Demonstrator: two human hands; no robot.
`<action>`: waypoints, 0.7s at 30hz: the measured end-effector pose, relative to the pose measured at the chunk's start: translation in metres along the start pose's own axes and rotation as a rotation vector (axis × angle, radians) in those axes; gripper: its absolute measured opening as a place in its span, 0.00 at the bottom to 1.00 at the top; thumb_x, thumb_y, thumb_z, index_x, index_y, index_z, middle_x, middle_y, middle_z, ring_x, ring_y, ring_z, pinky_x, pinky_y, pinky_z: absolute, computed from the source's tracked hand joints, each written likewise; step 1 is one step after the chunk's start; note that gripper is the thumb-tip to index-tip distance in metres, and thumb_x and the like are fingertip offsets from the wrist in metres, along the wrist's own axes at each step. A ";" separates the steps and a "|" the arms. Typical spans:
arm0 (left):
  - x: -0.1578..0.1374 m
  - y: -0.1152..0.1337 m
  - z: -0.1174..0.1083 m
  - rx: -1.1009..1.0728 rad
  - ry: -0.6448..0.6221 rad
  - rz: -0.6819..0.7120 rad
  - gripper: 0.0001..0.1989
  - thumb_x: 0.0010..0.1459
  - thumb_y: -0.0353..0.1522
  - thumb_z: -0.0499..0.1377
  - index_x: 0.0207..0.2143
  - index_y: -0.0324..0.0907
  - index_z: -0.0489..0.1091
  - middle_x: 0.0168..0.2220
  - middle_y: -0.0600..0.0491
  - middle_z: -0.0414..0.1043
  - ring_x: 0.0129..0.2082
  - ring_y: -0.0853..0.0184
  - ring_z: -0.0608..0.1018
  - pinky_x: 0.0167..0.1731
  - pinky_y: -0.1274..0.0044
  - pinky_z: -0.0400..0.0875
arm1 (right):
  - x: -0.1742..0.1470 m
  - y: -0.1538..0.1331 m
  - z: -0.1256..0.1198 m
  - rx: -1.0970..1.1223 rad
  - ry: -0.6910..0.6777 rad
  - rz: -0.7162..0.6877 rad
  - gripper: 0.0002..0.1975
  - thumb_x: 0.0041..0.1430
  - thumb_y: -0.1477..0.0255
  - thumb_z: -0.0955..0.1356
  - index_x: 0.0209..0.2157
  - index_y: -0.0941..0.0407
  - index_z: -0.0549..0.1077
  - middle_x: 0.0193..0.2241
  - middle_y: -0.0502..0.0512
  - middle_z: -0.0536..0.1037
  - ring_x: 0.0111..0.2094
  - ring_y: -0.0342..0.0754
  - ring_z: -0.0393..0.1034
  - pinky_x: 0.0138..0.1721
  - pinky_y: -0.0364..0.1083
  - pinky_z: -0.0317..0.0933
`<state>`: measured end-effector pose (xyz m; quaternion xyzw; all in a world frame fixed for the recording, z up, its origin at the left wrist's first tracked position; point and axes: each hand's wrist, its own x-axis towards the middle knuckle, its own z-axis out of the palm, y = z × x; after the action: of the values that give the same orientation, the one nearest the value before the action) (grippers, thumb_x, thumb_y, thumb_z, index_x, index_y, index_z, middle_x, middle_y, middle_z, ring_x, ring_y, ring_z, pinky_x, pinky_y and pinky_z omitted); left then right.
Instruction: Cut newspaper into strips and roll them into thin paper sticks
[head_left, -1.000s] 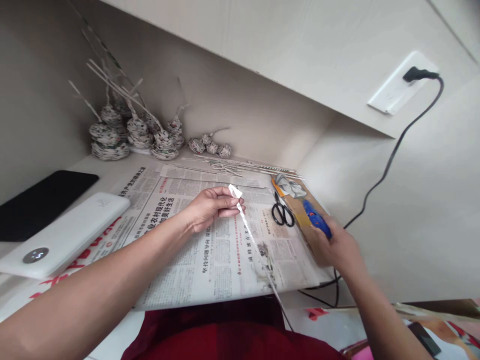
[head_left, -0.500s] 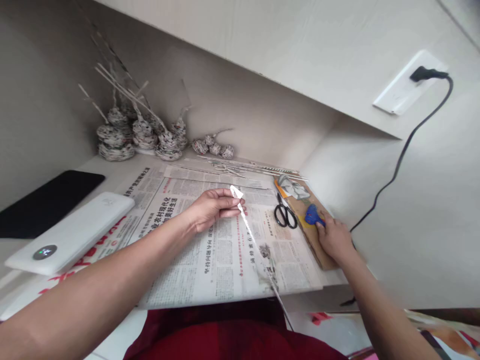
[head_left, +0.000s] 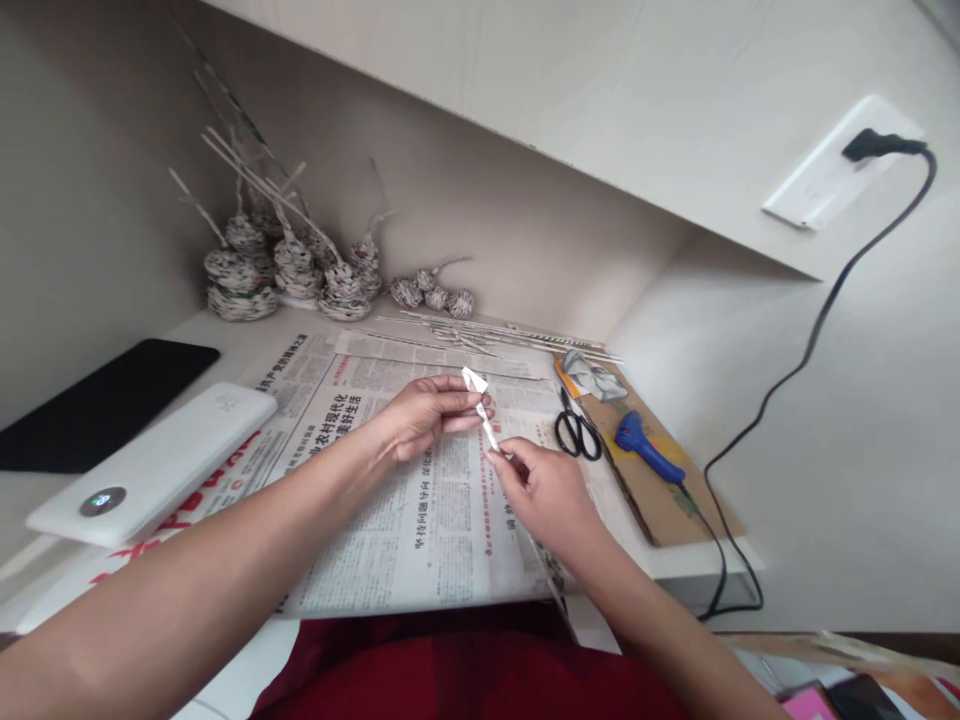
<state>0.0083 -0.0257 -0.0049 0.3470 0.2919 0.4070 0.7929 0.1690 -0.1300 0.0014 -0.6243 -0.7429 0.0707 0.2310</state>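
My left hand (head_left: 435, 415) pinches the upper end of a thin rolled paper stick (head_left: 489, 432), near its white folded tip. Just below, my right hand (head_left: 544, 490) grips the same stick between thumb and fingers. The stick's lower part runs down past the table's front edge, partly hidden behind my right hand. Newspaper sheets (head_left: 390, 500) lie under both hands. To the right of my right hand, a blue glue gun (head_left: 649, 450) rests on a cardboard piece (head_left: 637, 500), with black-handled scissors (head_left: 577, 435) beside it.
Several woven paper gourds (head_left: 240, 285) and small paper balls (head_left: 435, 293) stand at the back, near loose paper sticks (head_left: 510, 335). A white power bank (head_left: 157, 460) and a black flat object (head_left: 112, 400) lie left. A black cord (head_left: 806, 350) hangs from the wall socket (head_left: 832, 170).
My right hand has let go of the glue gun on the cardboard and moved left onto the paper stick. My left hand keeps its pinch at about the same spot.
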 end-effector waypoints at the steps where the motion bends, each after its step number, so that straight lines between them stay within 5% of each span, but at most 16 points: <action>1: 0.000 0.000 0.000 -0.013 -0.006 -0.002 0.06 0.53 0.18 0.61 0.33 0.32 0.74 0.33 0.44 0.78 0.35 0.64 0.81 0.37 0.77 0.78 | 0.000 0.002 0.000 0.068 -0.019 0.026 0.14 0.63 0.64 0.62 0.27 0.55 0.70 0.19 0.49 0.70 0.21 0.42 0.62 0.26 0.43 0.50; 12: -0.003 0.003 -0.002 -0.022 -0.122 -0.052 0.04 0.54 0.19 0.61 0.33 0.32 0.74 0.33 0.44 0.78 0.36 0.65 0.81 0.37 0.81 0.77 | 0.001 0.027 0.008 1.395 -0.439 0.413 0.13 0.61 0.62 0.66 0.29 0.57 0.67 0.19 0.46 0.66 0.20 0.39 0.61 0.25 0.41 0.53; 18: -0.002 0.001 -0.001 -0.006 -0.107 -0.046 0.03 0.53 0.20 0.61 0.31 0.32 0.73 0.31 0.47 0.77 0.33 0.66 0.81 0.36 0.81 0.78 | -0.001 0.028 0.014 1.540 -0.546 0.449 0.14 0.60 0.62 0.66 0.27 0.56 0.64 0.17 0.44 0.63 0.18 0.40 0.58 0.22 0.42 0.50; 21: -0.001 0.001 -0.002 -0.005 -0.092 -0.028 0.03 0.53 0.20 0.62 0.30 0.33 0.72 0.30 0.48 0.76 0.32 0.67 0.81 0.35 0.81 0.77 | 0.000 0.024 0.013 1.338 -0.477 0.434 0.16 0.61 0.57 0.63 0.30 0.55 0.64 0.18 0.45 0.65 0.18 0.41 0.59 0.23 0.42 0.51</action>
<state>0.0058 -0.0259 -0.0045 0.3590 0.2591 0.3802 0.8121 0.1852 -0.1227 -0.0194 -0.4508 -0.4310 0.6859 0.3750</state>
